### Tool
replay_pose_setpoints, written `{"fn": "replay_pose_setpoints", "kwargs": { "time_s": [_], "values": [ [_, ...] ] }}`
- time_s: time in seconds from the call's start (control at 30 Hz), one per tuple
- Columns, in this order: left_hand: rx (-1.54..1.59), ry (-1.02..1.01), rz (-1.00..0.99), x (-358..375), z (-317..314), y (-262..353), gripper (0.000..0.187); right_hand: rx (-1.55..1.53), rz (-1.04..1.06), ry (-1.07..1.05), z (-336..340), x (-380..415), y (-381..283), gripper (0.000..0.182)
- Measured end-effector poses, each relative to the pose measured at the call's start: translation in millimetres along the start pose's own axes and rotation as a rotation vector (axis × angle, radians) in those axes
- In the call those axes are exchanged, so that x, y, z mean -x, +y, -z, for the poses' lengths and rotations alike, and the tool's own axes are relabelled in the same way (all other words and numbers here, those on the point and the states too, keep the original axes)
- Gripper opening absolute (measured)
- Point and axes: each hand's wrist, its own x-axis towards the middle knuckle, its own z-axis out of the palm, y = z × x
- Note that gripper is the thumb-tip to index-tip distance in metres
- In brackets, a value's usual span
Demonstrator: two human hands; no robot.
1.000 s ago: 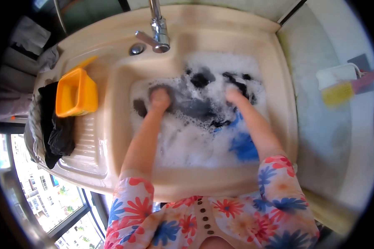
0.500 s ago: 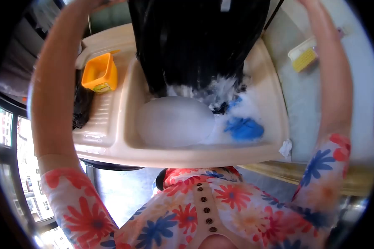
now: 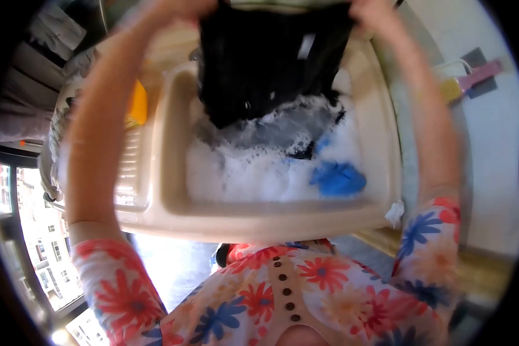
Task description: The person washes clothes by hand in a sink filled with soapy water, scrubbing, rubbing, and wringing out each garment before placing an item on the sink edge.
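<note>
A wet black garment hangs spread between my two hands over the basin. My left hand is closed on its upper left corner, and my right hand grips the upper right one. Both hands are partly cut off by the top of the view and blurred. The garment's lower edge dips to the grey, sudsy water. White foam covers the front of the basin. A blue cloth lies in the foam at the right, with a small dark piece of fabric beside it.
The beige sink has a ribbed washboard on its left. Behind my left forearm, a yellow container is partly hidden. On the right ledge lies a brush with a pink handle. A crumpled white tissue sits by the sink's right corner.
Both hands have come down and closer together, lowering the garment. The smooth whitish bulge at the left of the basin is gone; foam and grey water show there now.
</note>
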Motion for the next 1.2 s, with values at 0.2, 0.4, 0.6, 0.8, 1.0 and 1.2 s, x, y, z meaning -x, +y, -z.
{"fn": "replay_pose_setpoints", "kwargs": {
  "time_s": [0.2, 0.4, 0.6, 0.8, 1.0, 1.2],
  "values": [
    [-0.005, -0.297, 0.134, 42.0, -266.1, -112.5, 0.020, 0.319, -0.053, -0.220, -232.3, 90.9, 161.2, 0.019],
    [-0.006, -0.399, 0.223, 62.6, -340.2, -136.2, 0.018, 0.446, -0.171, -0.258, -294.3, 134.5, 208.3, 0.024],
    [0.300, -0.399, 0.229, 42.3, -230.9, -157.7, 0.031, 0.080, -0.346, -0.563, -164.6, 73.3, 168.5, 0.031],
    [0.890, -0.235, 0.181, 61.9, -204.0, -115.8, 0.014, -0.775, -0.218, -0.342, -144.0, 76.2, 128.0, 0.025],
    [0.048, -0.511, -0.232, 104.5, -238.3, -105.0, 0.034, 0.110, 0.090, -0.908, -168.8, 138.4, 74.3, 0.028],
    [1.585, -0.313, 0.344, 79.6, -205.8, -92.4, 0.026, -0.766, -0.065, -0.433, -157.4, 121.3, 54.9, 0.027]
  ]
}}
